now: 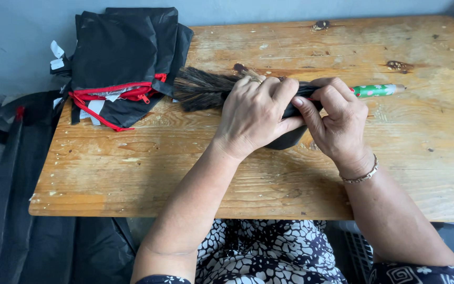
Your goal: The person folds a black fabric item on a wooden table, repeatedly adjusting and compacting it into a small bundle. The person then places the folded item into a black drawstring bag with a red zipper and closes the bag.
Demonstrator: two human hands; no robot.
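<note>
Feather duster (206, 90), dark bristles, green patterned handle (377, 90), laid across wooden worktop (132, 168); black cloth sleeve (290, 138) gripped around its middle by left hand (256, 113) and right hand (337, 118), fingers clenched; black bags (124, 58) with red trim stacked at left.

Black bag stack (124, 58) blocks table's (132, 173) far-left corner; near edge and right side open.

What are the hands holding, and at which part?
Both hands, left hand and right hand, grip a brush at its black-wrapped neck, between bristles and green handle.
</note>
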